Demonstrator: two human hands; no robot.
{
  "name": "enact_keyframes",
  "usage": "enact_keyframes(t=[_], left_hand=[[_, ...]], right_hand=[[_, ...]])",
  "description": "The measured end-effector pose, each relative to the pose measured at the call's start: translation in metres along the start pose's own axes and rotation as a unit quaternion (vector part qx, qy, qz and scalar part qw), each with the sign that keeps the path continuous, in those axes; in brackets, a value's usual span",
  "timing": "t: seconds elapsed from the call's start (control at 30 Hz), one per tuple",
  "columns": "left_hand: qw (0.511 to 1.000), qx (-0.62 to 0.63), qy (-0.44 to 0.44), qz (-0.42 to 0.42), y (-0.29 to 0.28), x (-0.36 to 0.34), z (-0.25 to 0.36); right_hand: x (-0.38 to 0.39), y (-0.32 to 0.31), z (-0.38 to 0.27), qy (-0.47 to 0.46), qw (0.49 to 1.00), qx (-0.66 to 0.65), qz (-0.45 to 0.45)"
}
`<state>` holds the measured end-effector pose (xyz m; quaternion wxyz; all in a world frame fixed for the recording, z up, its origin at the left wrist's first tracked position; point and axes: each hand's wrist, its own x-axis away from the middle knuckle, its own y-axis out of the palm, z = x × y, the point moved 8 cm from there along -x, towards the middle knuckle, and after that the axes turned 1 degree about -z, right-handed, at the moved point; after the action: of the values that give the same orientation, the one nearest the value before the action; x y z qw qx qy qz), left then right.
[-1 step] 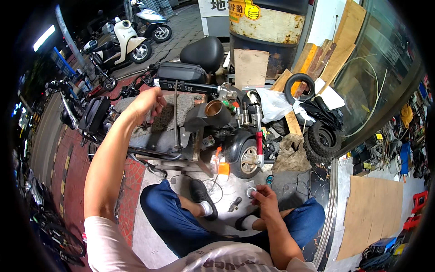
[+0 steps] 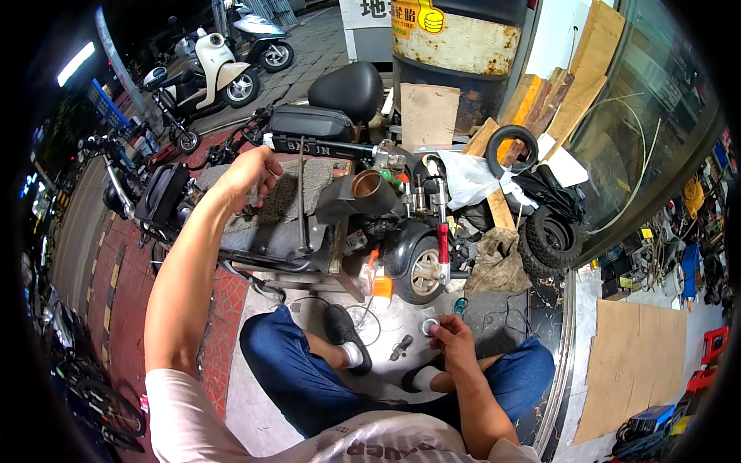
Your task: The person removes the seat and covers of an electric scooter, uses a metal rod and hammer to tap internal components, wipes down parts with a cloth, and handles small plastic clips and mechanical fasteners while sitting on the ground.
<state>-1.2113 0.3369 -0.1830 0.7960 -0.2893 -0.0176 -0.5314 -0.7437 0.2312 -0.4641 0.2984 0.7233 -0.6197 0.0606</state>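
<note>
My left hand (image 2: pixel 255 174) is raised over a speckled grey mat (image 2: pixel 282 201) on the low bench, its fingers curled; what they hold, if anything, is unclear. A long metal rod (image 2: pixel 302 224) lies just to its right. My right hand (image 2: pixel 454 336) pinches a small silver ring (image 2: pixel 429 327) low between my knees. Left of that ring, a dark metal fitting (image 2: pixel 400 347) rests on the floor. Ahead are a small wheel (image 2: pixel 421 278), a shock absorber with a red section (image 2: pixel 442 243) and a dark funnel-like container (image 2: pixel 340 197). An orange-white bottle (image 2: pixel 381 287) stands below them.
Scooters (image 2: pixel 214 73) are parked at the back left, a bicycle (image 2: pixel 104 405) at the lower left. A rusty barrel (image 2: pixel 451 46), leaning boards (image 2: pixel 579 62) and loose tyres (image 2: pixel 548 239) stand behind. On the right are a glass panel (image 2: pixel 648 147), cardboard (image 2: pixel 629 363) and red stools (image 2: pixel 710 347).
</note>
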Motion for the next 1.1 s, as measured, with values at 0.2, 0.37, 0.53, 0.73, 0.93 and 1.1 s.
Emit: enact_keyframes(t=[0.2, 0.37, 0.53, 0.73, 0.93, 1.1], left_hand=[[0.860, -0.414, 0.252, 0.161, 0.025, -0.002, 0.006], [0.755, -0.545, 0.305, 0.200, 0.057, -0.006, -0.013], [0.790, -0.401, 0.410, 0.218, 0.041, 0.042, 0.020], [0.885, 0.033, 0.464, 0.035, 0.100, 0.191, 0.006], [0.898, 0.263, 0.149, -0.319, 0.277, 0.161, -0.068], [0.921, 0.163, 0.097, -0.340, 0.300, 0.145, -0.091]], right_hand=[[0.002, 0.003, -0.002, 0.032, 0.999, -0.003, 0.009], [0.008, 0.011, -0.021, 0.009, 1.000, -0.009, -0.012], [0.019, 0.024, -0.058, -0.060, 0.997, -0.040, -0.041], [0.033, 0.059, -0.104, -0.143, 0.987, -0.011, -0.069], [0.039, 0.090, -0.120, -0.176, 0.981, 0.030, -0.076], [0.026, 0.072, -0.138, -0.187, 0.961, 0.200, -0.023]])
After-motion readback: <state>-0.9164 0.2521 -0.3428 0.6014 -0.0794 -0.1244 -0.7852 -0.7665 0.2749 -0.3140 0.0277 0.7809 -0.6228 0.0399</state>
